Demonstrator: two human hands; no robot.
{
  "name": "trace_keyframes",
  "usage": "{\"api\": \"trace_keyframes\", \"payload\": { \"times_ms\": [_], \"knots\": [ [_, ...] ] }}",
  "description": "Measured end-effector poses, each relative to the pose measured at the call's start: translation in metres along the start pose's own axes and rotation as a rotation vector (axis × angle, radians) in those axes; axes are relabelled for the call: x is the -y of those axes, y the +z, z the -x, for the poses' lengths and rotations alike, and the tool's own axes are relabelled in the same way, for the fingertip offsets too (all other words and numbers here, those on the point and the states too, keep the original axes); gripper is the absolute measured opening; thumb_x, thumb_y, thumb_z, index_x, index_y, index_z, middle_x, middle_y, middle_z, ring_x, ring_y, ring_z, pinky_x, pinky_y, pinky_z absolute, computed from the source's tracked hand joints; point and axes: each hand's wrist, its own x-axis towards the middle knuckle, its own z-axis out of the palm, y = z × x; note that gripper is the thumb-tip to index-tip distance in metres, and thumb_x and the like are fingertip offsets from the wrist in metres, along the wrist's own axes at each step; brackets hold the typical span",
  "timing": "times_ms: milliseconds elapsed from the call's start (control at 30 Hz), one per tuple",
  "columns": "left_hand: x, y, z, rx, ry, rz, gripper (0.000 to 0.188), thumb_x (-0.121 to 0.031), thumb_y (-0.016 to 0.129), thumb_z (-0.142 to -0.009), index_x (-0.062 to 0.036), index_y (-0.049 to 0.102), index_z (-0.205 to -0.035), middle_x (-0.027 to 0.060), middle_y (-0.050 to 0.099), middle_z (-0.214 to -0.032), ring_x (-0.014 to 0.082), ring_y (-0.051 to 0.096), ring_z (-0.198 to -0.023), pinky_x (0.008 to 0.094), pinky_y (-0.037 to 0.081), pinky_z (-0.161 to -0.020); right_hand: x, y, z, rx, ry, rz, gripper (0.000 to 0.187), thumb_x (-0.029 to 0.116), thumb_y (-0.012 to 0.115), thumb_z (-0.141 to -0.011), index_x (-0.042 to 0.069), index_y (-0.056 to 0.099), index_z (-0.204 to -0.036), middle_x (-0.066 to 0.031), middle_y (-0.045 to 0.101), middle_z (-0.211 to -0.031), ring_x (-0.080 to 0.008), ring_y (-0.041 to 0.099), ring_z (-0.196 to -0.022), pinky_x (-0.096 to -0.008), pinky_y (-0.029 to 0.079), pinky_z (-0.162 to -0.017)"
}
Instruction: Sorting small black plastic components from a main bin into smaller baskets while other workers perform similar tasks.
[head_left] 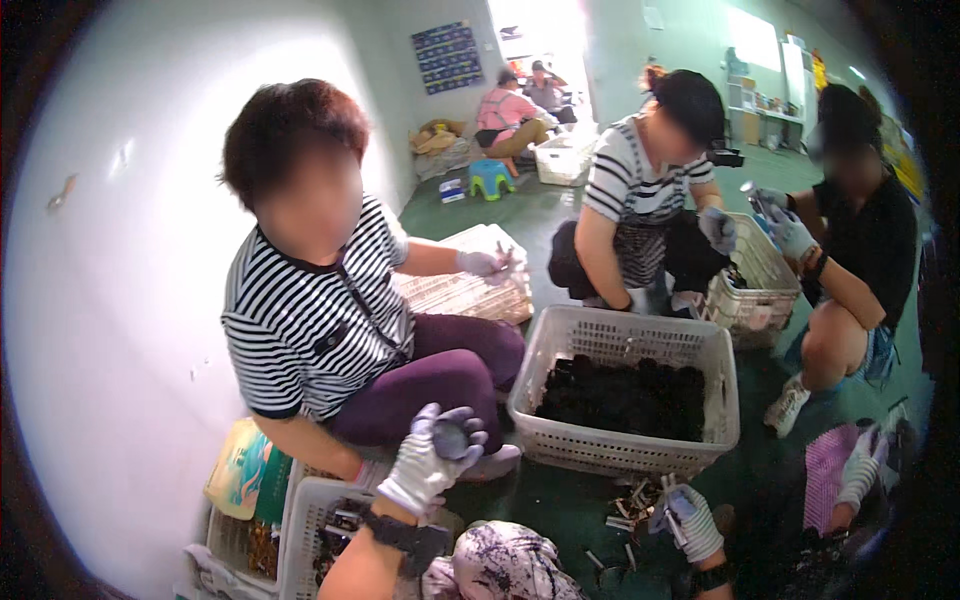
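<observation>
My left hand [436, 462], in a white glove with a darkened palm, is raised palm up. Its fingers are apart and slightly curled, and I make out nothing held in it. Just below it stands a white crate [300, 515] with dark and silvery small parts inside. My right hand [694, 522], gloved in striped white, grips a slim metal tube [674, 512]. Beside that hand, a small heap of metal tubes and bits [632, 505] lies on the green floor. Beyond both hands is a large white crate [620, 452] holding black pieces [622, 400].
A person in a striped top [310, 290] sits close on the left. Two more people work around crates [755, 312] on the right. A gloved co-worker's hand [860, 468] shows at far right. A blue stool [491, 180] and seated people are farther back.
</observation>
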Motion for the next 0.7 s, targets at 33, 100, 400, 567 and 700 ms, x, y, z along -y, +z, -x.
{"api": "trace_keyframes", "payload": {
  "times_ms": [33,100,400,567,700],
  "knots": [
    [0.01,0.009,-0.004,0.009,-0.01,0.014,0.046,-0.044,0.05,-0.093,-0.002,0.059,-0.108,0.0142,0.064,-0.102,0.0299,0.063,-0.091,0.0419,0.056,-0.076,0.016,0.007,0.003,-0.033,-0.08,-0.072,0.027,0.03,0.056,-0.092,0.004,0.056,-0.087,-0.0064,0.06,-0.07,-0.0154,0.059,-0.06,-0.027,0.047,-0.053],
    [0.024,0.021,-0.015,0.031,-0.028,-0.021,0.045,-0.045,0.05,-0.093,-0.003,0.062,-0.106,0.0146,0.065,-0.1,0.0292,0.064,-0.092,0.043,0.056,-0.079,0.021,0.003,-0.003,-0.164,-0.167,-0.067,0.034,0.038,0.056,-0.092,0.006,0.056,-0.081,-0.0059,0.059,-0.065,-0.0154,0.06,-0.056,-0.0256,0.045,-0.047],
    [0.039,0.06,-0.019,0.052,-0.084,-0.166,0.066,-0.06,0.038,-0.092,0.0005,0.062,-0.1,0.0179,0.066,-0.09,0.0344,0.065,-0.076,0.0339,0.056,-0.053,0.111,0.038,0.018,-0.278,-0.567,0.038,0.031,0.032,0.051,-0.094,0.005,0.059,-0.083,-0.0044,0.06,-0.075,-0.0139,0.055,-0.073,-0.0299,0.043,-0.074],
    [0.029,0.07,-0.003,0.004,-0.074,-0.411,0.074,-0.068,0.028,-0.09,-0.0039,0.065,-0.088,0.0096,0.065,-0.076,0.0204,0.061,-0.057,0.026,0.046,-0.042,0.189,0.067,-0.005,-0.176,-0.744,0.21,0.018,0.015,0.049,-0.096,0.0,0.059,-0.092,-0.0037,0.056,-0.085,-0.0102,0.051,-0.078,-0.0259,0.041,-0.07],
    [0.031,0.085,0.003,-0.021,-0.032,-0.614,0.082,-0.076,0.028,-0.083,-0.0025,0.063,-0.082,0.0115,0.063,-0.071,0.0191,0.058,-0.051,0.0229,0.042,-0.036,0.142,0.015,-0.079,-0.054,-0.482,0.096,0.019,0.021,0.054,-0.094,0.002,0.059,-0.094,-0.0045,0.06,-0.08,-0.0123,0.056,-0.071,-0.0281,0.047,-0.066]
  ]
}}
